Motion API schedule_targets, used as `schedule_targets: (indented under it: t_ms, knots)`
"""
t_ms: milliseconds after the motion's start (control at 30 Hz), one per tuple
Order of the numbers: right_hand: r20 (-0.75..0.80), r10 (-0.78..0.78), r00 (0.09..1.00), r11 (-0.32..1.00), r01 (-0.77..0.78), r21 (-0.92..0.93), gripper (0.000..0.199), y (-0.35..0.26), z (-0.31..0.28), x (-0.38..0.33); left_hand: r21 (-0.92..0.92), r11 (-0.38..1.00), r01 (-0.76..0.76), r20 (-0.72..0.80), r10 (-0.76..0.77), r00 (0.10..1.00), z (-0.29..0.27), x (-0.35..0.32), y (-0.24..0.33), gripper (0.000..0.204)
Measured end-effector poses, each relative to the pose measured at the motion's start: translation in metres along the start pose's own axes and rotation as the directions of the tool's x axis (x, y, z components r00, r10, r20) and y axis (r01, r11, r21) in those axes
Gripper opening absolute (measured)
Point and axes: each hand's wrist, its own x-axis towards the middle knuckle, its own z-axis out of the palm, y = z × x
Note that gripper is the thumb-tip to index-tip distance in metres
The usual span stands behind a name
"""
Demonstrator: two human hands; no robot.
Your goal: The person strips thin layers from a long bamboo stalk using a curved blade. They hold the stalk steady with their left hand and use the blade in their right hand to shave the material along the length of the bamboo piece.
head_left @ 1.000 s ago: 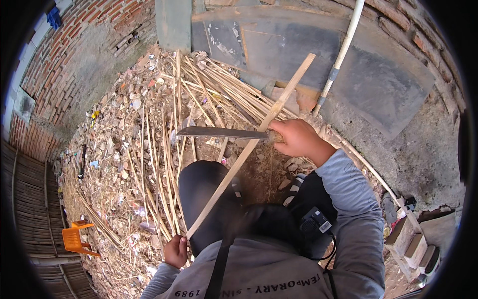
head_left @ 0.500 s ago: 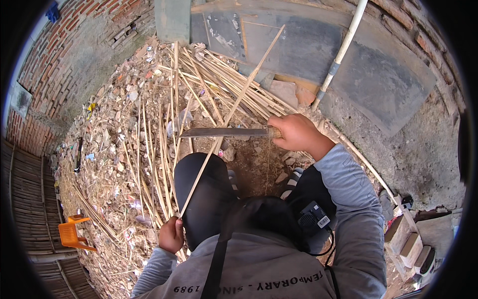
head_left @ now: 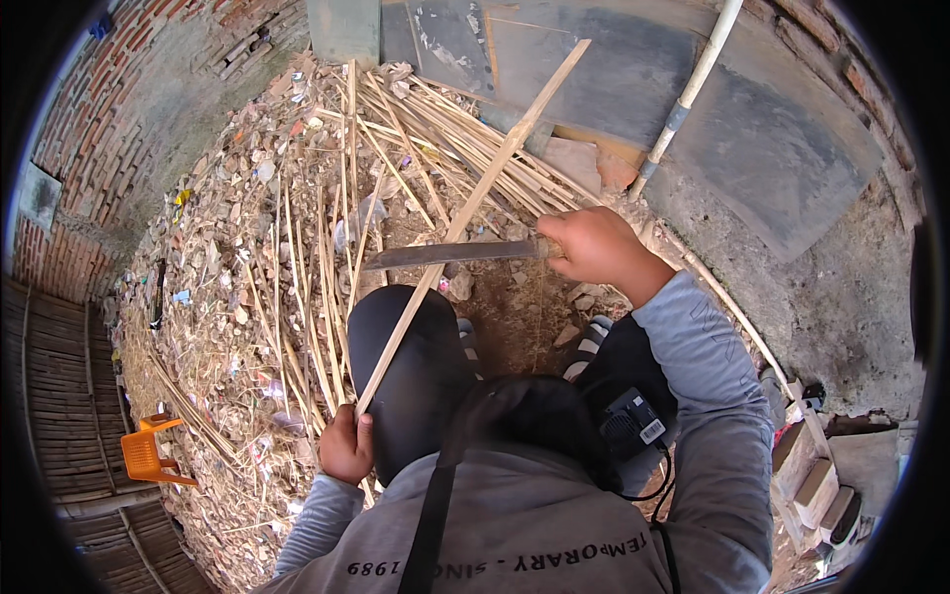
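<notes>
My left hand [head_left: 346, 445] is closed round the near end of a long, pale bamboo strip [head_left: 501, 155]. The strip slants up and away to the right, passing over my left knee. My right hand [head_left: 600, 249] grips the handle of a machete [head_left: 450, 254], whose dark blade points left. Blade and strip cross just beyond my knee; the blade lies under the strip there, though I cannot tell if they touch. Several more bamboo strips [head_left: 319, 297] lie on the ground to the left, and a thick bundle of strips [head_left: 465, 139] spreads out beyond the machete.
Rubble and litter [head_left: 228, 257] cover the ground. An orange plastic chair [head_left: 144, 455] stands at the left by a woven bamboo wall [head_left: 69, 396]. Dark panels [head_left: 604, 69] lean at the far side, with a white pipe [head_left: 683, 109] before them. Sandals [head_left: 591, 346] show between my knees.
My left hand has moved slightly up, and the strip now shows its broader face. The machete has tilted a little, its tip slightly lower, and still crosses the strip.
</notes>
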Motion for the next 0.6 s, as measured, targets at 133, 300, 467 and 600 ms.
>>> schedule_targets:
  t_ms: [133,300,467,600]
  knots:
    - [-0.026,0.033,0.999,0.999,-0.033,-0.011,0.032,0.008,-0.001,0.003,-0.015,1.0,-0.011,-0.03,0.011,0.999,0.01,-0.003,-0.023,0.044]
    - [-0.166,0.094,0.982,0.996,-0.094,0.013,0.028,0.021,0.0,-0.001,-0.077,0.996,0.036,0.072,-0.031,0.997,-0.008,-0.009,-0.016,0.048]
    - [-0.083,-0.013,0.996,1.0,0.012,-0.013,0.036,0.014,-0.002,0.0,-0.12,0.99,0.076,0.192,-0.053,0.98,-0.011,-0.023,-0.015,0.045]
    - [-0.131,0.04,0.991,0.997,-0.032,0.067,0.027,0.029,0.011,0.004,-0.134,0.988,0.075,0.176,-0.05,0.983,-0.002,-0.019,-0.024,0.046]
